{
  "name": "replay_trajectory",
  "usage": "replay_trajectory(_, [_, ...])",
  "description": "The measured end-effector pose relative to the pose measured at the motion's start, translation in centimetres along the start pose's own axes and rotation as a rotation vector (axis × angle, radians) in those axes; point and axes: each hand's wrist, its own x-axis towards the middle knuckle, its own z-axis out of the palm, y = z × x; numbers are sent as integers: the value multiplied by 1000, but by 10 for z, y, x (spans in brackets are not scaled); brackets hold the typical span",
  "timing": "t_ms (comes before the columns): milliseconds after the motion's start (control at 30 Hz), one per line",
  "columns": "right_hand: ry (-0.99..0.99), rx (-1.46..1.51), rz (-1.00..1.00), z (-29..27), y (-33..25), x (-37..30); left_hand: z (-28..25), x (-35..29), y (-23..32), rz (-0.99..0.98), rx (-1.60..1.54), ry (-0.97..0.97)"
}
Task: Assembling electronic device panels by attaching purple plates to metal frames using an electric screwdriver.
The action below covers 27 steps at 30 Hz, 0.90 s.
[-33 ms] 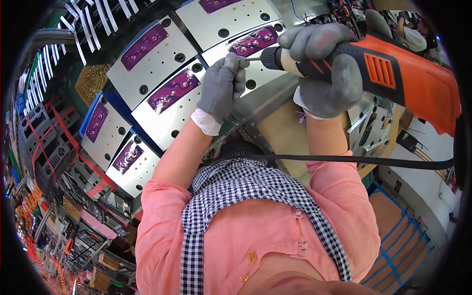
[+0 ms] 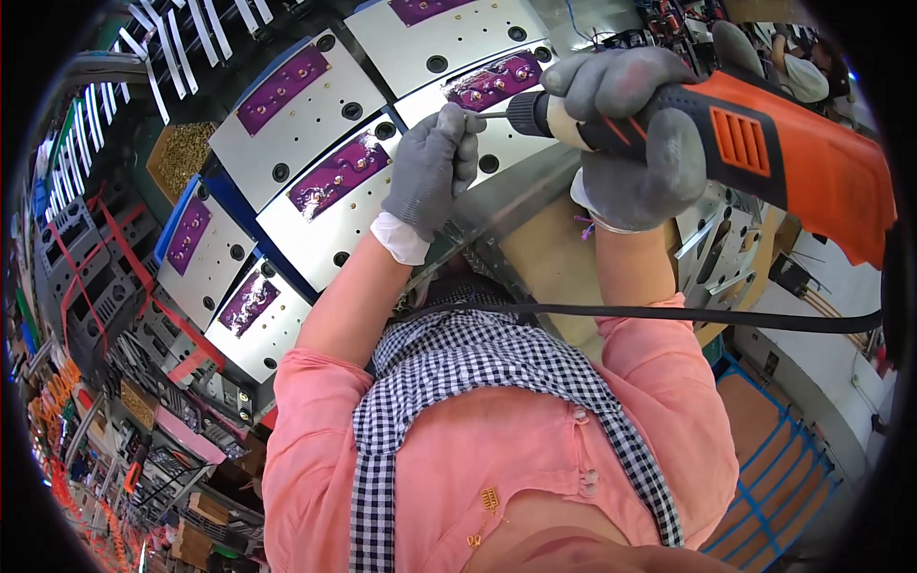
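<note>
My right hand (image 2: pixel 635 143), in a grey glove, is wrapped round an orange and black power screwdriver (image 2: pixel 793 158). The tool lies nearly level, with its black chuck (image 2: pixel 528 114) toward the left. A thin metal screwdriver bit (image 2: pixel 493 116) runs from the chuck into the pinched fingers of my left hand (image 2: pixel 435 164), also gloved in grey. Those fingertips hide the bit's tip and anything small held there. Beneath my hands are silvery metal panels (image 2: pixel 420 72), each with a purple circuit board (image 2: pixel 494 81), black round grommets and small brass-coloured fittings.
A box of small brass-coloured parts (image 2: pixel 186 158) stands beyond the panels at left. A black cable (image 2: pixel 611 307) crosses in front of me from the tool. Grey frames with red straps (image 2: pixel 86 272) are at far left. A blue wire rack (image 2: pixel 778 435) stands low at right.
</note>
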Motion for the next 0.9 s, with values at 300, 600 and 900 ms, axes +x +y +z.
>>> replay_trajectory(300, [-123, 200, -3, 12, 9, 5, -10, -18, 11, 16, -49, -2])
replay_trajectory(600, [83, 111, 3, 27, 24, 2, -35, -11, 7, 137, -53, -118])
replay_trajectory(900, [27, 22, 39, 35, 29, 3, -47, -8, 17, 22, -32, -119])
